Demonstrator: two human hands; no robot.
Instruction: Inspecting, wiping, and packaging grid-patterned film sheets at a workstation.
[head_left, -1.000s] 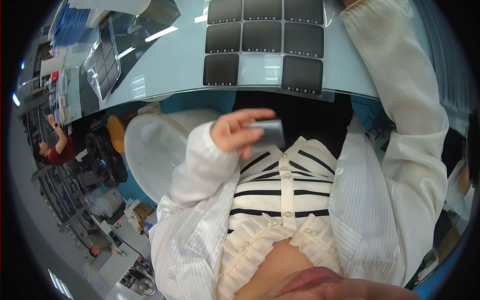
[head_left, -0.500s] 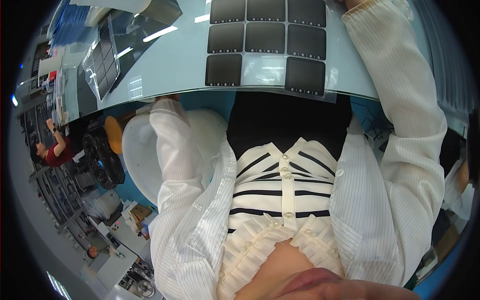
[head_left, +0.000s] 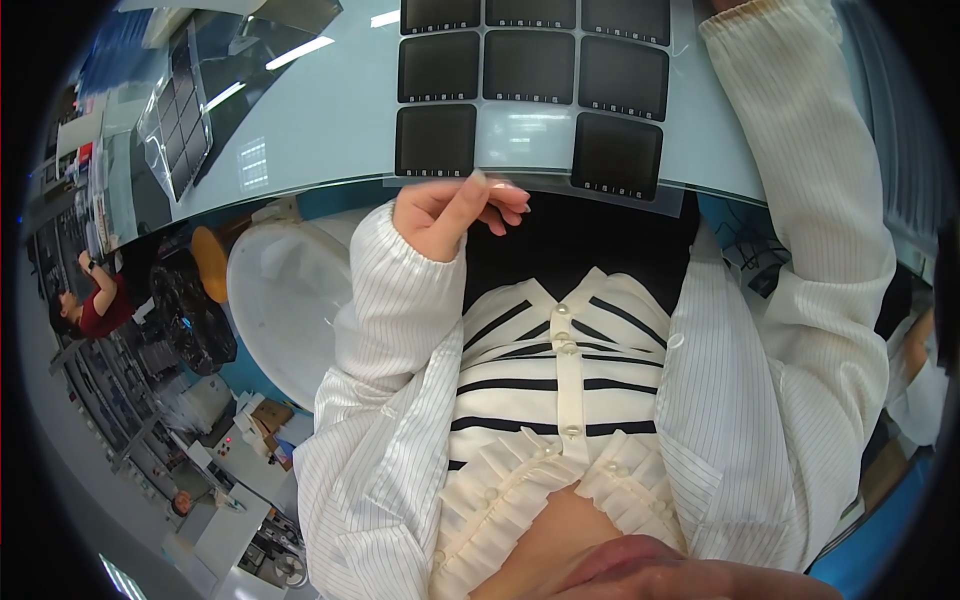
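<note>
On the glass tabletop lies a clear plastic sheet (head_left: 525,138) carrying rows of dark rounded rectangular panels (head_left: 528,68), each with a row of small pale marks along its near edge. In the nearest row, the middle place shows bare clear sheet between two panels. My left hand (head_left: 450,212) hovers at the table's front edge, just below the sheet's near edge, thumb raised and fingers loosely apart. Nothing shows in it. My right hand (head_left: 722,5) is mostly cut off by the upper edge, beside the sheet's right side; its fingers are hidden.
Another sheet of dark panels (head_left: 182,130) lies at the left of the glass table (head_left: 310,150). Below are a white round tub (head_left: 285,310) and a black plastic bag (head_left: 190,310). A person in a dark red top (head_left: 100,300) is at far left.
My left hand has come up from below the table's edge and moved right, to the sheet's near edge. The sheets appear slightly shifted left in view. My right arm stays nearly in place.
</note>
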